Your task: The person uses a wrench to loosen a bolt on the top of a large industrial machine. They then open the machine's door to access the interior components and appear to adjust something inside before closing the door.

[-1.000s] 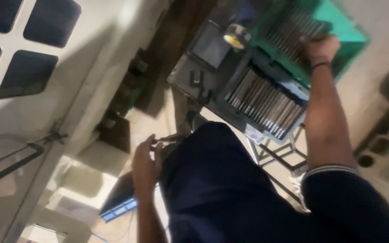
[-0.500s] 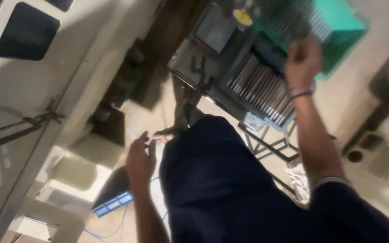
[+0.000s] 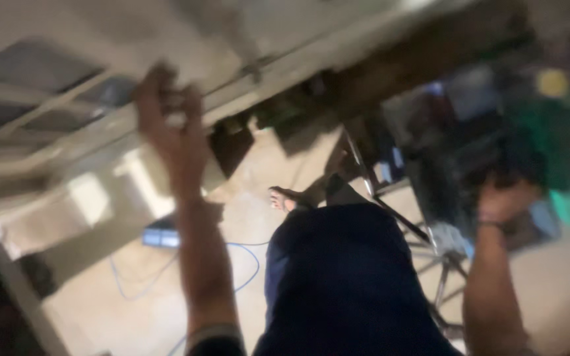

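Note:
The picture is strongly blurred. My left hand (image 3: 169, 132) is raised high at the upper left, against a pale window frame (image 3: 67, 125); its fingers curl near something white, but I cannot tell if they grip it. My right hand (image 3: 506, 198), a band on its wrist, rests on the dark lower edge of a machine (image 3: 456, 171) with a green body (image 3: 562, 138) and a yellow round knob (image 3: 552, 82). Between my arms are my dark blue clothes (image 3: 338, 283) and one foot (image 3: 284, 198) on the floor.
The machine stands on a thin metal frame stand (image 3: 430, 257) at the right. A blue cable (image 3: 249, 260) loops over the pale floor, next to a flat blue-lit object (image 3: 161, 237). A dark block (image 3: 232, 142) sits by the wall.
My left hand has risen from waist height up to the pale frame at the upper left. My right hand has dropped from the green top to the machine's dark lower edge. The view has swung.

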